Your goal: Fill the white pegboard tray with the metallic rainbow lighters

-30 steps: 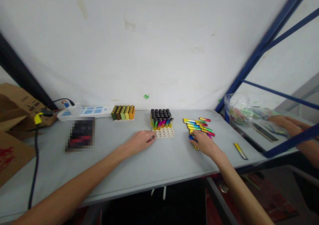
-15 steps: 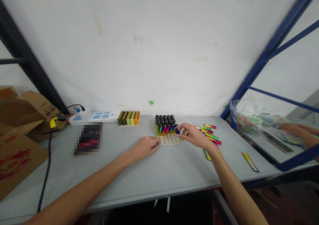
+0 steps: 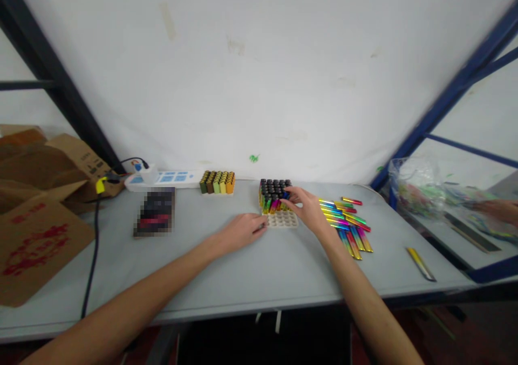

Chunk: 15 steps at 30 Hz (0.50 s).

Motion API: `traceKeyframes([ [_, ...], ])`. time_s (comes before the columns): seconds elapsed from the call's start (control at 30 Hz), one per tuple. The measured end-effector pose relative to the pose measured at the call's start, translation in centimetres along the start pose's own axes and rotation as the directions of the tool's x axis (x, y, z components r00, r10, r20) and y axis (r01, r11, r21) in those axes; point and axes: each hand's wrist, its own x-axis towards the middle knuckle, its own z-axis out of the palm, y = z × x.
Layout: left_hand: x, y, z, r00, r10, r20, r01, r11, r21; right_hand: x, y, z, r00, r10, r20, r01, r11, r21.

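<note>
And here's the wall [image 3: 259, 84], pale and broad, rising right behind the gray table [image 3: 251, 273]! Beige smudges [image 3: 167, 21] dot it, and there's a green mark [image 3: 253, 158] low down, just above the table's back edge. At the table's left end, a dark post [image 3: 67, 91] leans across; at its right end, a blue metal post [image 3: 447, 102] slants up with crossbars. Soft light up top, deep shadow beneath the table!
</note>
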Motion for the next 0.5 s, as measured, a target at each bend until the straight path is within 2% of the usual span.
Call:
traceKeyframes([
  [0.1, 0.02, -0.08, 0.09, 1.0, 0.003, -0.004, -0.003, 1.0, -0.003, -0.51, 0.14, 0.27, 1.0, -0.024, -0.011, 0.024, 0.999, 0.02],
  [0.3, 0.11, -0.08, 0.1, 1.0, -0.002, 0.002, 0.002, 1.0, -0.008, -0.85, 0.14, 0.44, 1.0, 0.01, -0.012, -0.009, 0.998, 0.067],
  [0.5, 0.09, 0.04, 0.0, 1.0, 0.006, -0.007, -0.006, 1.0, -0.008, -0.71, -0.05, -0.29, 0.998, 0.033, 0.053, -0.039, 0.994, 0.101],
])
